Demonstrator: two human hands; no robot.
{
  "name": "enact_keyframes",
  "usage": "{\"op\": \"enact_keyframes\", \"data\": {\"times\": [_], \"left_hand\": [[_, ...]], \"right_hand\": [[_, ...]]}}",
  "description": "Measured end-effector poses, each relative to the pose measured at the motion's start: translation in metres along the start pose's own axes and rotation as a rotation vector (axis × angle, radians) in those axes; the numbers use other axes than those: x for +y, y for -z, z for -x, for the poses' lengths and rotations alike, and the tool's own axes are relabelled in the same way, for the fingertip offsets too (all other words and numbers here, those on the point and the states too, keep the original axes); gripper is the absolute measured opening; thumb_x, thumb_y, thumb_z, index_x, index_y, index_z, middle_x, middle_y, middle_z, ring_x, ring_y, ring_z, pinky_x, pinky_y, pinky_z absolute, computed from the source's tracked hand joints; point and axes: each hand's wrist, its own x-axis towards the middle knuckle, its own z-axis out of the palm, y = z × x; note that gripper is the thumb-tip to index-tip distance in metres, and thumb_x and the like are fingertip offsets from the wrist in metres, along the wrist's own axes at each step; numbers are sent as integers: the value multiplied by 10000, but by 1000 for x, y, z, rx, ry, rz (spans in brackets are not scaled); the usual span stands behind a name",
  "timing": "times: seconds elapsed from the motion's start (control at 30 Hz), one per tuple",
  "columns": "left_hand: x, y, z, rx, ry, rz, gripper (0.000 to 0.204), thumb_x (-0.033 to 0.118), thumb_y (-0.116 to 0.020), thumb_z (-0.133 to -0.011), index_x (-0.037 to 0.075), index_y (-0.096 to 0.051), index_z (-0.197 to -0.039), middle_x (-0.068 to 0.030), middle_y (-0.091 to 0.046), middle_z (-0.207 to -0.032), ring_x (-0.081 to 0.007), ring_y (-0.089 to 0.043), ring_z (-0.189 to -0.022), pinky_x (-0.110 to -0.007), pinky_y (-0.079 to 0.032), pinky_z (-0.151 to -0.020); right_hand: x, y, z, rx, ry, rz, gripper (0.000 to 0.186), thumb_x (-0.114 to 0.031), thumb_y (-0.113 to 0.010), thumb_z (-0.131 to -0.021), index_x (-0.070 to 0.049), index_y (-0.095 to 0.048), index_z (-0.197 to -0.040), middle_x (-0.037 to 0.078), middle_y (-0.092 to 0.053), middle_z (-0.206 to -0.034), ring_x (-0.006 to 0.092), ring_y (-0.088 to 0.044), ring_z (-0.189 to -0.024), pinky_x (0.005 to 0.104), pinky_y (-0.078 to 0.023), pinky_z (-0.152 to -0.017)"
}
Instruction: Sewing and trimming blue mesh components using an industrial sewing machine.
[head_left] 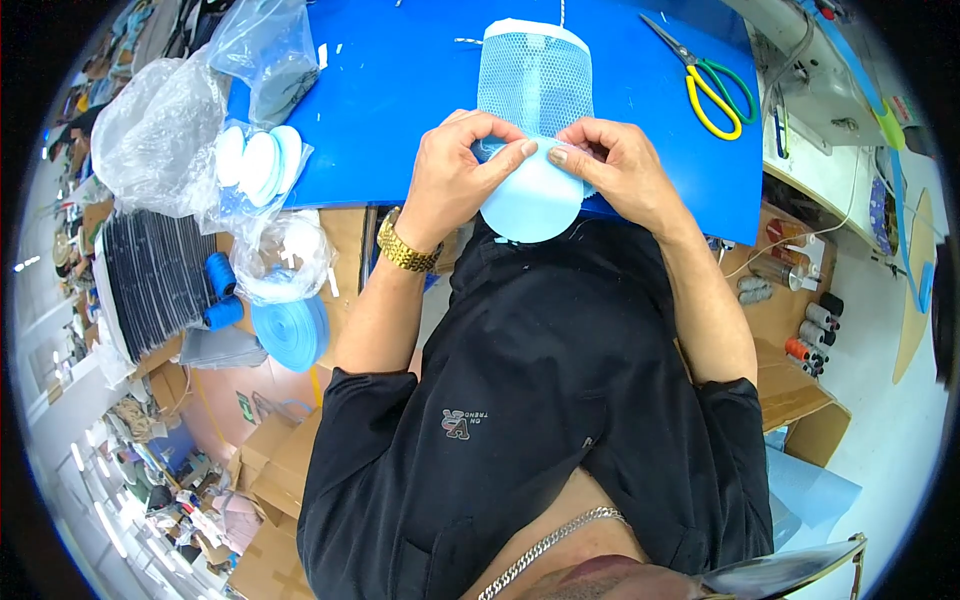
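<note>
At the front edge of the blue table, my left hand point(462, 165) pinches the upper edge of a light blue round piece point(535, 200) between thumb and fingers. My right hand point(622, 168) is closed on the same edge from the other side, the two thumbs close together. Beyond my hands lies a light blue mesh bag point(535, 85) with a white rim and a cord at its far end. The mesh's near edge meets the round piece at my fingertips; how the two join there is hidden.
Scissors point(705, 85) with yellow and green handles lie at the right of the blue table point(400, 70). To the left are plastic bags point(165, 135), light blue discs point(265, 165), blue thread spools point(222, 290) and a roll of blue tape point(292, 330). A sewing machine point(825, 85) stands far right.
</note>
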Motion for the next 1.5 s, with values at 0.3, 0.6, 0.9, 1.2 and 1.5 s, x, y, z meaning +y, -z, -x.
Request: {"op": "enact_keyframes", "data": {"times": [0.3, 0.6, 0.9, 1.2, 1.5], "left_hand": [[-3, -2, 2, 9, 11, 0, 175, 187, -766, -805, 30, -710, -855, -66, -701, -844, -151, -633, -777, -273, -493, -694], [-3, -4, 2, 11, 21, -10, 185, 199, -769, -804, 33, -701, -850, -58, -696, -827, -139, -624, -755, -266, -487, -669], [-1, -9, -1, 80, 36, 73, 185, 189, -771, -799, 28, -685, -827, -44, -683, -792, -116, -622, -745, -256, -480, -625], [8, 8, -11, -51, 90, 312, 176, 131, -754, -816, 1, -695, -919, -39, -691, -861, -81, -621, -766, -225, -499, -670], [28, 33, -29, -236, -11, 232, 171, 158, -741, -833, 18, -706, -925, -20, -682, -823, -62, -608, -714, -201, -477, -618]], "right_hand": [[4, -2, 2, 7, 15, -12, 255, -228, -695, -861, 7, -693, -961, 48, -661, -758, 97, -559, -653, 260, -450, -583], [10, -5, 3, 23, 29, -40, 257, -241, -691, -869, 2, -692, -952, 45, -652, -745, 96, -555, -647, 262, -446, -579], [11, -5, 2, 51, 42, -24, 274, -263, -690, -868, 2, -690, -937, 49, -653, -734, 104, -552, -637, 269, -435, -566], [3, -2, 2, 53, 72, -176, 256, -251, -700, -867, 0, -689, -921, 14, -644, -733, 69, -532, -642, 244, -420, -556], [-40, 34, -4, -277, 142, 139, 261, -256, -665, -881, -3, -665, -815, 38, -485, -555, 93, -425, -518, 281, -335, -487]]}}
